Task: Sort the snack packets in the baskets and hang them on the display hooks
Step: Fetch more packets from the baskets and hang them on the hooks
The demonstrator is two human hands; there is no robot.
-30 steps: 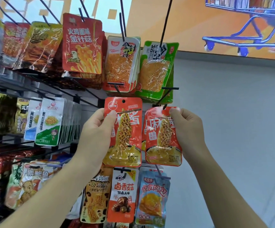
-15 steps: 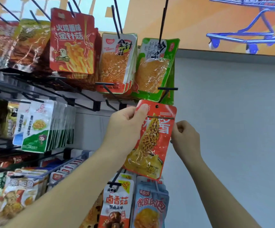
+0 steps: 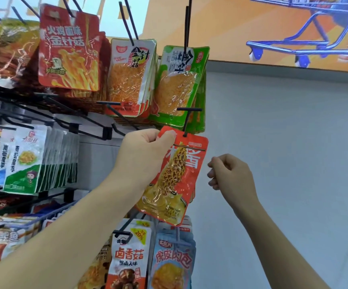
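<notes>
Fingers (image 3: 148, 135) of the left hand (image 3: 146, 157) pinch the top left corner of the red-orange snack packet (image 3: 179, 176), making this the nearer hand. The packet's hang hole appears threaded on the black display hook (image 3: 186, 122) at the rack's right edge. Its long axis runs down from there, bottom swung leftward, printed face outward. The right hand (image 3: 231, 174) hovers near the packet's right edge, not touching it, with its fingers curled on nothing.
</notes>
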